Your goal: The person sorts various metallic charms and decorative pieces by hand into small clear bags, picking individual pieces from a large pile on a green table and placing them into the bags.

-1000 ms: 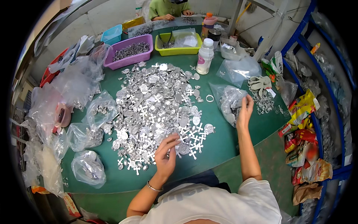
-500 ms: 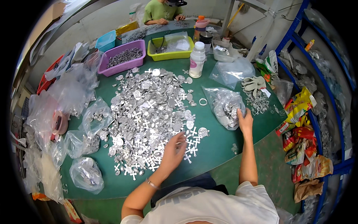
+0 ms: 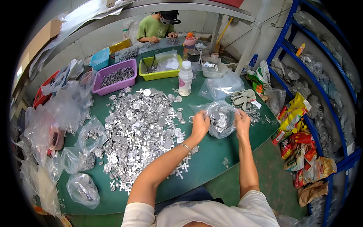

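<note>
Green table [image 3: 211, 157]: carries every item below; a bare strip runs along its near right side.
Metal pile [image 3: 140, 128]: silver-coloured discs, medals and small crosses, heaped loose across the table's middle; the left hand [image 3: 201, 124], over its near right part half a second ago, is now away from it.
Purple bin [image 3: 115, 87]: oblong, beyond the pile at far left, filled with small metal pieces [image 3: 118, 76].
Yellow-green bin [image 3: 160, 75]: oblong, just right of the purple one; a clear packet [image 3: 169, 64] inside.
Filled bag [image 3: 222, 133]: clear plastic, metal discs and medals within, right of the pile and between both hands; whether its base bears on the table cannot be told. Handled on one side only before, it now has a hand at each side; judged a shift of attention from loose pieces to bagged ones.
Left hand: fingers drawn together on the film at the bag's left side, little opening visible; tips partly hidden.
Right hand [image 3: 243, 122]: fingers pinched closed on the bag's right edge; at this bag in the earlier views also.
Pale glove [image 3: 243, 97]: lying beyond the bag, at its far right.
Ring [image 3: 189, 119]: pale, on the table just beside the left hand, partly covered.
</note>
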Tool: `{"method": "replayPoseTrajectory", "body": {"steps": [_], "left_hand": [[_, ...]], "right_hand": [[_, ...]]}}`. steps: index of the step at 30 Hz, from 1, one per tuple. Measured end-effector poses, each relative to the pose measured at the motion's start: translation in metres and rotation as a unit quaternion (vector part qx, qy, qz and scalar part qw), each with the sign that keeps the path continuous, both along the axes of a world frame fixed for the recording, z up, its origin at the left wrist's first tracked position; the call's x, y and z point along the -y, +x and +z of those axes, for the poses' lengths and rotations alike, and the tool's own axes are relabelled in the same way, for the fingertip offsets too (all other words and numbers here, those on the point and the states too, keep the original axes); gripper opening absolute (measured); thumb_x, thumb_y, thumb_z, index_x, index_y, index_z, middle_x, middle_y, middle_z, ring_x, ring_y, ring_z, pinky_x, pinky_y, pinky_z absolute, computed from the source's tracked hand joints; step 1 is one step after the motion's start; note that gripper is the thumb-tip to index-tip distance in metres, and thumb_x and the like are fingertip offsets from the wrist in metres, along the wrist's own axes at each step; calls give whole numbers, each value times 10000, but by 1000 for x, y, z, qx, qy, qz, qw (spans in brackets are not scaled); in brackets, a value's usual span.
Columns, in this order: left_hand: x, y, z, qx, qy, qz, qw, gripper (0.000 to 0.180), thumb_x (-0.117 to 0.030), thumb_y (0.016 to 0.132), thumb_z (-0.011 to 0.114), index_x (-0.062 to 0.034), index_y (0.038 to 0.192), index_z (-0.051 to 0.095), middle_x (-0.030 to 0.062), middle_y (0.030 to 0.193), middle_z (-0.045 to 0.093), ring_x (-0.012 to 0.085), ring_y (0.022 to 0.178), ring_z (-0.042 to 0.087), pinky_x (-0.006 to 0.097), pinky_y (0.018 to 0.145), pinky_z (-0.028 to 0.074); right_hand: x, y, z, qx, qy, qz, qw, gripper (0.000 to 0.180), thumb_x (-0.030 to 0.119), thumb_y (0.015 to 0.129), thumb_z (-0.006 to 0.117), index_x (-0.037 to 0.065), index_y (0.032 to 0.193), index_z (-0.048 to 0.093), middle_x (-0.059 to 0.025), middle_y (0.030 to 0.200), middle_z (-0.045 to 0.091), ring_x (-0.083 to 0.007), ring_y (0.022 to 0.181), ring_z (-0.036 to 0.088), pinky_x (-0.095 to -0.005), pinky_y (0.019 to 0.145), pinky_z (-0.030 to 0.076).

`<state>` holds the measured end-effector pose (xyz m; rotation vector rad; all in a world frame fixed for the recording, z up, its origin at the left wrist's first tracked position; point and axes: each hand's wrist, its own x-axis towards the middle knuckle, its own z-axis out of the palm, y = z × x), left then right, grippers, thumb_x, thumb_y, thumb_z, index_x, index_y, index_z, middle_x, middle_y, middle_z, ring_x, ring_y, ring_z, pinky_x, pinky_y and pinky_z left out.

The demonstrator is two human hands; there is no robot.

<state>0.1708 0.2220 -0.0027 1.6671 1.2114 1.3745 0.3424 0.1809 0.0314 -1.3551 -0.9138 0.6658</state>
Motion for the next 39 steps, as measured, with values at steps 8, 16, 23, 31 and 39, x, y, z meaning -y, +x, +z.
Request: {"method": "replayPoseTrajectory", "body": {"steps": [8,16,23,31,39], "left_hand": [[-23,-15,-12,144,-136,-98,975,179,-44,793,561,76,923,590,113,668,621,158,458,590,282,415,479],[26,-52,2,-35,-74,-168,982,377,-158,804,636,-21,1128,499,148,1047,502,199,797,585,293,684,484],[32,-178,16,-264,43,25,963,440,-133,778,629,-28,1173,466,190,1175,446,346,1077,467,403,912,392],[56,-261,-15,-439,47,151,885,353,-139,792,580,35,1090,508,196,1302,389,378,1183,378,458,946,356],[98,-265,-11,-381,89,63,918,251,15,748,555,26,997,525,168,1176,468,356,1101,432,416,924,391]], "right_hand": [[-22,13,-32,167,-34,-8,985,243,82,833,519,-62,1009,602,-110,800,641,-151,723,581,-292,657,454],[29,-30,-7,475,7,-85,876,363,141,845,567,-46,1150,507,-235,1120,517,-359,1038,499,-395,892,379],[39,-117,27,491,129,111,854,408,69,788,613,-18,1168,491,-192,1126,485,-362,1067,443,-423,944,326],[45,-206,-11,472,66,448,757,551,158,736,685,3,1212,454,-176,1268,404,-368,1208,354,-436,989,304],[38,-230,-32,519,96,420,739,551,178,765,656,-3,1238,438,-162,1316,390,-356,1260,311,-475,1019,256]]}}
